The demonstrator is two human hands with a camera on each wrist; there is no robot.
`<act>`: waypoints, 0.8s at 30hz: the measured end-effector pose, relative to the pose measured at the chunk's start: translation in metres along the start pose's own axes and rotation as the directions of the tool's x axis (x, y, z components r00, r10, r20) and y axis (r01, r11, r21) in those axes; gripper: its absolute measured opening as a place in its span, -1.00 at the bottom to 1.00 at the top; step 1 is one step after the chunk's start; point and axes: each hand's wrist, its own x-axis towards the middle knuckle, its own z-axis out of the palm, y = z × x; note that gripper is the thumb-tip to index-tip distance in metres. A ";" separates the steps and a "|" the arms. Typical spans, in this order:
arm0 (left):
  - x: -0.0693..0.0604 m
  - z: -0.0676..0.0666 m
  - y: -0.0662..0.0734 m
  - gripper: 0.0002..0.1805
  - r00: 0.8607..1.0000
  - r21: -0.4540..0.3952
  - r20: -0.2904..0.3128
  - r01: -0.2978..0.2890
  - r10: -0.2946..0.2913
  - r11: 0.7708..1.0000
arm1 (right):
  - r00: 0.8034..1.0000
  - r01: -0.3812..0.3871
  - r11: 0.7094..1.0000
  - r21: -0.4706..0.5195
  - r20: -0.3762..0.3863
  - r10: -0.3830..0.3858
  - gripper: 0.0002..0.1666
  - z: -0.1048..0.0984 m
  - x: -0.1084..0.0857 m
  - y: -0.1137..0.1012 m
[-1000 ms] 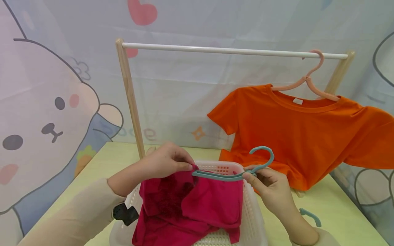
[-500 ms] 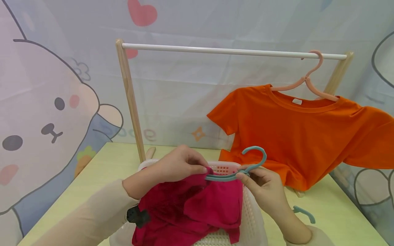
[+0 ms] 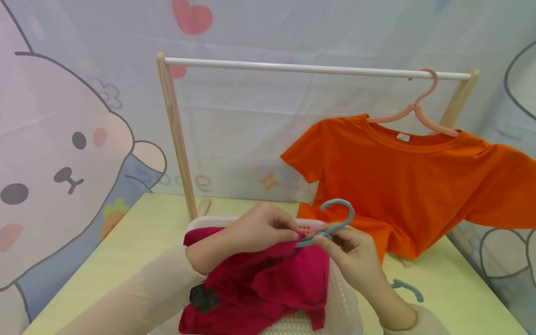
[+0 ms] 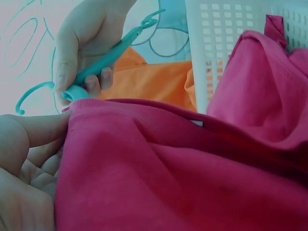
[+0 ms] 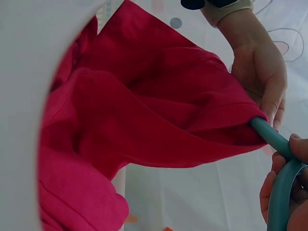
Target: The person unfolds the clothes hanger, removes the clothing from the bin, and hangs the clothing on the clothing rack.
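Note:
My left hand (image 3: 261, 228) pinches the neckline edge of a magenta shirt (image 3: 289, 279), which lies bunched in a white plastic basket (image 3: 345, 293). A teal clothes hanger (image 3: 351, 214) is gripped near its middle by my right hand (image 3: 356, 251), with its hook pointing up. In the right wrist view, one arm of the hanger (image 5: 269, 134) passes into the shirt's opening (image 5: 226, 130), right beside the left hand (image 5: 262, 72). The far tip of that arm is hidden in the cloth. In the left wrist view the raised neckline (image 4: 134, 103) stretches away from the left fingers.
Behind the basket stands a wooden rack with a white rod (image 3: 293, 68). An orange T-shirt (image 3: 402, 186) hangs at its right on a pink hanger (image 3: 418, 109). Another teal hanger (image 3: 412, 288) lies on the pale yellow table (image 3: 469, 298), partly hidden by the right forearm.
My left hand has moved right with the shirt's neckline, sliding it along the hanger arm, so less of the arm shows. The right hand and hanger have shifted slightly left.

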 end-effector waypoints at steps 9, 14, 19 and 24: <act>0.009 0.013 0.010 -0.83 0.998 -0.073 -0.046 0.033 -0.036 0.997 | 0.999 -0.036 0.999 0.029 -0.008 0.036 -0.85 0.001 -0.001 0.000; 0.010 0.014 0.014 -0.82 0.997 -0.105 -0.057 0.036 -0.043 0.994 | 0.999 -0.033 0.998 0.045 -0.024 0.034 -0.83 0.000 -0.001 0.000; 0.010 0.010 0.015 -0.81 0.999 -0.078 0.007 0.051 -0.050 0.996 | 0.998 -0.046 0.999 0.018 -0.035 0.046 -0.85 0.000 0.000 0.000; 0.009 0.004 0.013 -0.72 0.992 -0.053 0.124 0.014 -0.008 0.998 | 0.998 -0.054 0.999 -0.004 -0.039 0.054 -0.90 -0.001 -0.001 -0.001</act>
